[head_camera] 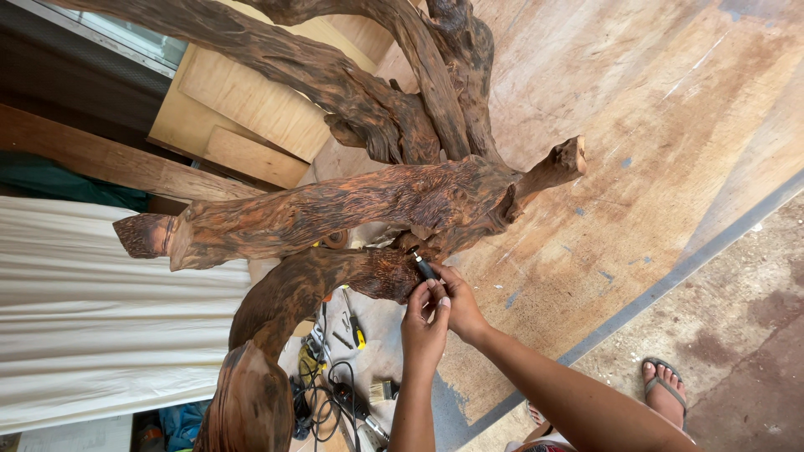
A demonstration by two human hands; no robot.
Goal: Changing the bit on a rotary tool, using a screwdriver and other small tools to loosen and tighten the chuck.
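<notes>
Under me is a big plywood sheet [670, 109] spread over the floor, pale brown, scuffed, with faint bluish smudges. The gnarled root sculpture [352, 209] stands on it, dark reddish limbs spreading out from one trunk. Past the sheet's grey edge [670, 276] the bare concrete floor [745, 335] shows, mottled and stained, and my foot in a sandal [666, 389] rests there. Down between the limbs, loose tools lie scattered on the ground: a yellow-handled tool [357, 331], a small brush [383, 390] and a tangle of black cable [322, 402].
</notes>
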